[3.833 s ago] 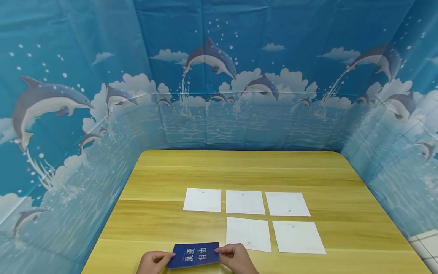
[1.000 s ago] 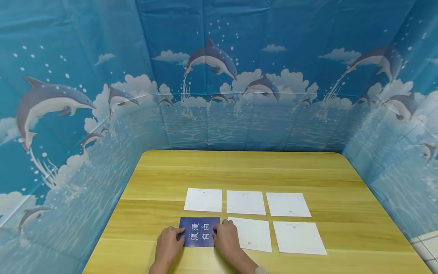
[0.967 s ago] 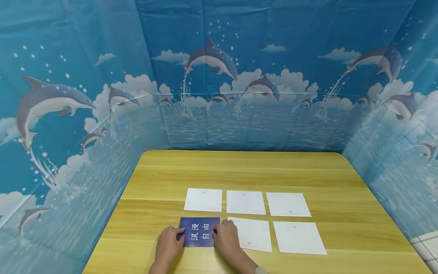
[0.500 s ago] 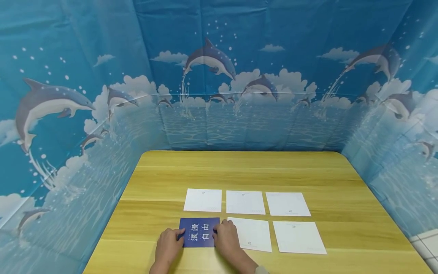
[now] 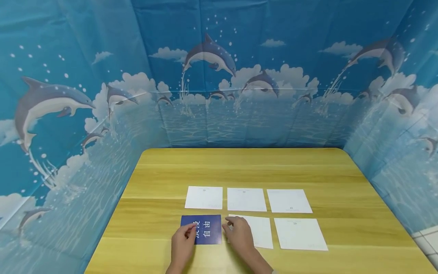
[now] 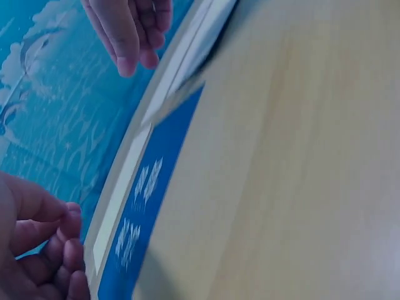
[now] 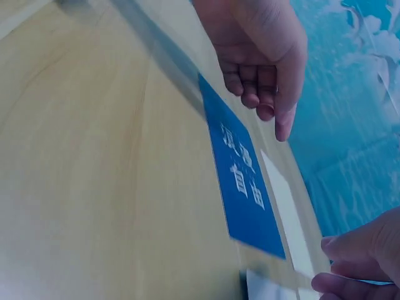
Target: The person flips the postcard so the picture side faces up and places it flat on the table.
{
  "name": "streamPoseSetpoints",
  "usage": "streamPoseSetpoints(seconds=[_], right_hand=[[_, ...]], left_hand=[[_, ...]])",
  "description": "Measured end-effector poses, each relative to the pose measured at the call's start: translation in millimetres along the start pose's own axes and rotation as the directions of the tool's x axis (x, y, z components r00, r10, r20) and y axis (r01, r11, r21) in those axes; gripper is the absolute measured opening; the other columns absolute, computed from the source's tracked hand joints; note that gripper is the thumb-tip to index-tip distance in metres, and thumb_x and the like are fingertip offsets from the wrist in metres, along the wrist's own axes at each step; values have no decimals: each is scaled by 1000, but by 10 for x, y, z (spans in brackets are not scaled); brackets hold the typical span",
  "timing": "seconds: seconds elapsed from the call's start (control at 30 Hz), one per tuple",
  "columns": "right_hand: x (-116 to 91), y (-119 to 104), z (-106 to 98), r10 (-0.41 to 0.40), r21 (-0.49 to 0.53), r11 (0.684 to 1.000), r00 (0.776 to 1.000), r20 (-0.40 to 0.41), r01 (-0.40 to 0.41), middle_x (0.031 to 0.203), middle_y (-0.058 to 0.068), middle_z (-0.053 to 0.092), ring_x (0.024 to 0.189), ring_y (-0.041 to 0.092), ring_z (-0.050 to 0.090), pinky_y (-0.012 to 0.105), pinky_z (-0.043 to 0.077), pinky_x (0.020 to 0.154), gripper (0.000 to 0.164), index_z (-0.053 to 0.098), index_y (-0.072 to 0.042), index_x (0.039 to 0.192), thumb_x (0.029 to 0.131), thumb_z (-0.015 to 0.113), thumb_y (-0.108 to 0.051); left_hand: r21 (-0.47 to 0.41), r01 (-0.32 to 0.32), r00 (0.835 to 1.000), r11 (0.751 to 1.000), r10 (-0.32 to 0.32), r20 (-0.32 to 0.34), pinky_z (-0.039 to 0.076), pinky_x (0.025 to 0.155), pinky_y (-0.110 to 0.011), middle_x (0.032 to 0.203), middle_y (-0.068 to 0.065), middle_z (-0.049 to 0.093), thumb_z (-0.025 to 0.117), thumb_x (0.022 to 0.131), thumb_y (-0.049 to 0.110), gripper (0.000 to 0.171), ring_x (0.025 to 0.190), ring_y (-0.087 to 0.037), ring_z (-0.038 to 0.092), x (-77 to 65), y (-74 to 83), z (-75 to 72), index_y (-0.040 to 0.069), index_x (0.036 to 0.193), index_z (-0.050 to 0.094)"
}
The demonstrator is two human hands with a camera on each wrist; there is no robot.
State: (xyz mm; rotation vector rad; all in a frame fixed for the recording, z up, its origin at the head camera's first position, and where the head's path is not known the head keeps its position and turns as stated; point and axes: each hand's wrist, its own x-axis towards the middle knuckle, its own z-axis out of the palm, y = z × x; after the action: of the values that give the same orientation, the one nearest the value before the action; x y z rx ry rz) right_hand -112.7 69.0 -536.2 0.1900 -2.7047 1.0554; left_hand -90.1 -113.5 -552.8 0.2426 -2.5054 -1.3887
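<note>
A dark blue card [image 5: 213, 230] with large white characters lies flat on the wooden table, at the left end of the nearer row of cards. Over its left part hovers my left hand [image 5: 183, 243], fingers loosely bent and holding nothing; it hides some of the card's edge and characters in the head view. Just beyond the card's right edge is my right hand [image 5: 241, 234], thumb and forefinger apart, overlapping a white card [image 5: 261, 232]. The right wrist view shows the blue card [image 7: 244, 181] uncovered, with the left hand [image 7: 265, 56] raised above it.
Behind the blue card, a row of three white cards [image 5: 203, 198] lies on the table [image 5: 239, 165]. Another white card [image 5: 301, 234] is at the right of the nearer row. A blue dolphin-printed curtain [image 5: 239, 121] surrounds the table's back and sides.
Earlier both hands held the blue card near the front edge, then it was laid flat beside the white cards. Now both hands have let go and lifted; both have shifted rightward.
</note>
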Motion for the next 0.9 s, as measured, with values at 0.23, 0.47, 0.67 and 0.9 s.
streamPoseSetpoints(seconds=[0.23,0.47,0.67,0.9], right_hand=[[-145,294,-275,150,43,988,988,-37,-148,72,-3,65,69,16,59,34,47,64,19,70,1,90,72,74,-7],[-207,518,-544,284,32,959,956,-75,-283,77,6,67,75,24,61,41,48,68,24,67,7,96,75,70,-4],[-246,643,-684,327,10,945,941,-86,-327,82,14,67,80,32,62,45,48,73,27,64,12,98,76,69,-2],[-281,749,-762,361,-12,932,928,-91,-363,81,15,66,76,29,62,43,48,69,26,64,13,95,76,69,-3]], left_hand=[[-191,14,989,982,15,148,46,63,-22,82,-6,63,60,85,3,18,71,-11,55,-35,197,240,-5,101,66],[-184,-16,964,983,65,260,47,73,-27,94,-11,63,60,84,4,30,84,-20,56,-24,297,424,-12,111,59],[-154,-15,939,988,67,337,46,78,-32,103,-13,61,61,84,7,40,92,-24,54,-16,351,499,-15,116,53],[-131,-56,933,990,99,345,47,80,-37,103,-15,62,62,83,7,41,93,-28,56,-7,413,558,-15,116,54]])
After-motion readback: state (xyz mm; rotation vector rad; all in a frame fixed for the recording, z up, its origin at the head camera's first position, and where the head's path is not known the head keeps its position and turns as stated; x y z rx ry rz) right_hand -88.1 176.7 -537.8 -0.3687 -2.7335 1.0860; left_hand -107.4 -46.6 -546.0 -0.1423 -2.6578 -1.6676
